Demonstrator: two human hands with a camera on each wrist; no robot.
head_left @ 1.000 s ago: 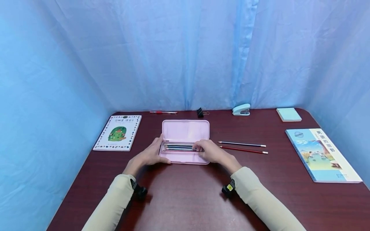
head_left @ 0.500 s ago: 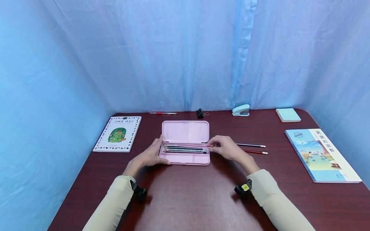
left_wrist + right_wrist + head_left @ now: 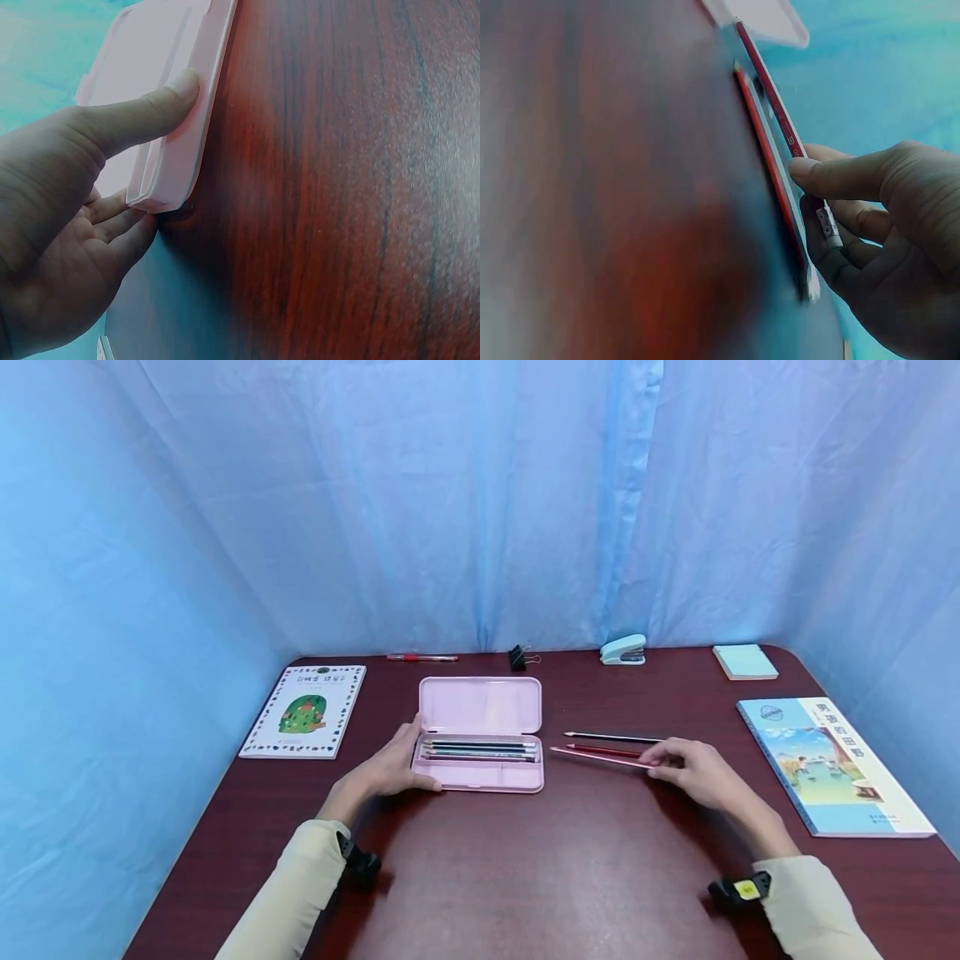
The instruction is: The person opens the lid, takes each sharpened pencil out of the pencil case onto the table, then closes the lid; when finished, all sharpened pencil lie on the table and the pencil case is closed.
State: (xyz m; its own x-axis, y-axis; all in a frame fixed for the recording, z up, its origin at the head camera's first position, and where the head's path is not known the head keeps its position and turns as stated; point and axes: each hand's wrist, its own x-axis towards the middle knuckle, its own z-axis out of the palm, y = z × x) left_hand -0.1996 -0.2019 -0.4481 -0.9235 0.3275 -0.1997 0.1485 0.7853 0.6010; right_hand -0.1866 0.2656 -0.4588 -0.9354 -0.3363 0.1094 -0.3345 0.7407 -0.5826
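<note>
An open pink pencil case [image 3: 459, 772] lies on the table with its lid raised at the back and several pencils [image 3: 480, 751] in its long compartment. My left hand [image 3: 385, 768] holds its left end, thumb [image 3: 154, 114] over the front rim and the other fingers at the end wall. Between thumb and fingers, my right hand [image 3: 693, 774] pinches a pinkish-red pencil [image 3: 771, 88] near its white eraser end, the tip pointing toward the case. Just behind it lie a dark red pencil [image 3: 611, 751] and a dark pencil [image 3: 609, 737], partly hidden by that hand.
A picture book [image 3: 303, 714] lies at left, a thicker blue book [image 3: 832, 768] at right. Along the back edge are a red pen [image 3: 422, 657], a black binder clip [image 3: 517, 657], a mint stapler [image 3: 623, 650] and a pad of notes [image 3: 745, 662]. Blue curtains surround the table.
My right hand has drawn the pinkish-red pencil out of the case and carried it right, beside the two loose pencils. My left hand has stayed on the case.
</note>
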